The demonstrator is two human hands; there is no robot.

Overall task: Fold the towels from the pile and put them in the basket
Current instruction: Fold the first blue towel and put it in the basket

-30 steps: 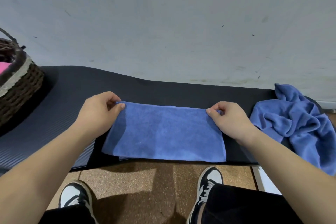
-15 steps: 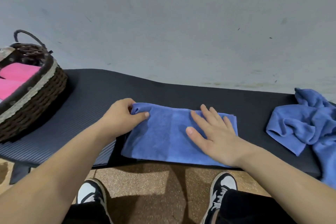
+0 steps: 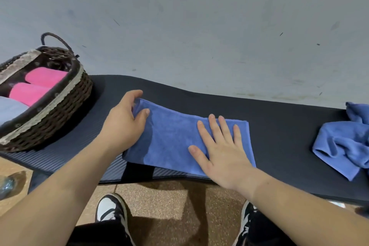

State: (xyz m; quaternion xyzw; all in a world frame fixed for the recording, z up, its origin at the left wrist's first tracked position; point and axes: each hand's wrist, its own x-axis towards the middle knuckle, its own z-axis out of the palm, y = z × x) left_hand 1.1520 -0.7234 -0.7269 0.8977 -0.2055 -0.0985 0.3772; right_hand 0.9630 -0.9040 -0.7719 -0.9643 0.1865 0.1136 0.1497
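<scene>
The folded blue towel [image 3: 171,138] lies flat on the dark worktop [image 3: 279,126], its near edge right at the front lip. My left grip [image 3: 123,124] is clamped on the towel's left end, thumb on top and fingers curled round the edge. My right grip [image 3: 223,152] is spread apart and flat, pressing down the right half.

I think the next fold is where this could slip. If I lift the left end before my flat palm has the layers pinned, the lower layer could drag and the edges would land crooked. Soft cloth like this bunches easily, so a fast pull might leave a ridge under my palm. Any tug toward me could also slide the towel off the lip to the floor.

The basket [image 3: 60,118] sits to my left and already holds two pink rolls [image 3: 46,78] and a pale towel [image 3: 10,110]. A loose bundle may spring open when I carry it across. The pile [image 3: 343,146] waits well apart on the right.
</scene>
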